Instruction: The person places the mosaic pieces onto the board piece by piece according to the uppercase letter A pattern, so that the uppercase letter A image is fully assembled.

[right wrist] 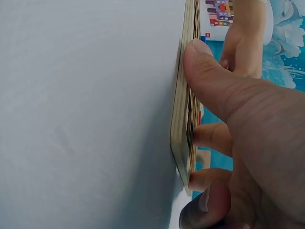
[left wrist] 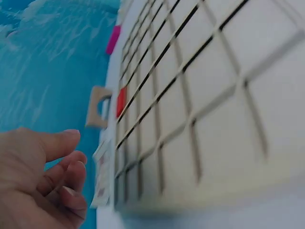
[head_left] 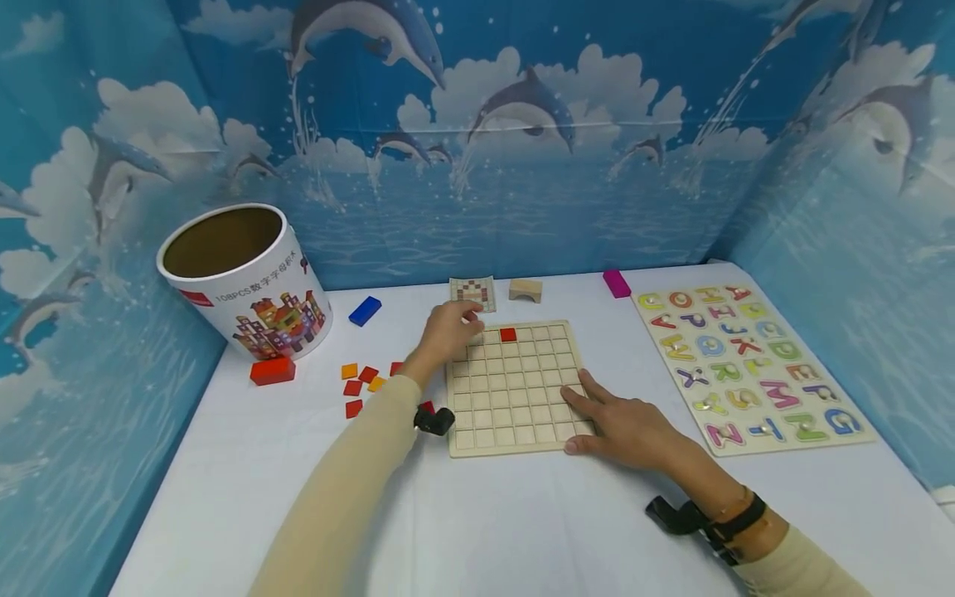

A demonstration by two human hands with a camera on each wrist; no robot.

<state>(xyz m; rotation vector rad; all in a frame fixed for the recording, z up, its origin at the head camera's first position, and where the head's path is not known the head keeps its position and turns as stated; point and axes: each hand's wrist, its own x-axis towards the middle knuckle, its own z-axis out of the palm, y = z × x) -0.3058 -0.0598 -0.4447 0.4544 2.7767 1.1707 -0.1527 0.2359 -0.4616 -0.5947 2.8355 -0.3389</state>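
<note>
A wooden grid board (head_left: 511,390) lies on the table, with one red square tile (head_left: 508,335) in its top row. My left hand (head_left: 448,332) hovers at the board's upper left corner. In the left wrist view, its thumb and loosely curled fingers show no object between them. A small pattern card (head_left: 477,292) lies just beyond that hand. My right hand (head_left: 622,423) rests with spread fingers on the board's right edge, and in the right wrist view its thumb (right wrist: 205,71) touches the edge. Loose red and orange tiles (head_left: 353,387) lie left of the board, some hidden by the left forearm.
A large printed tub (head_left: 249,282) stands at the back left, with a red block (head_left: 272,371) before it. A blue block (head_left: 365,311), a wooden arch block (head_left: 525,290) and a magenta block (head_left: 617,283) lie along the back. An alphabet puzzle board (head_left: 753,369) lies at right.
</note>
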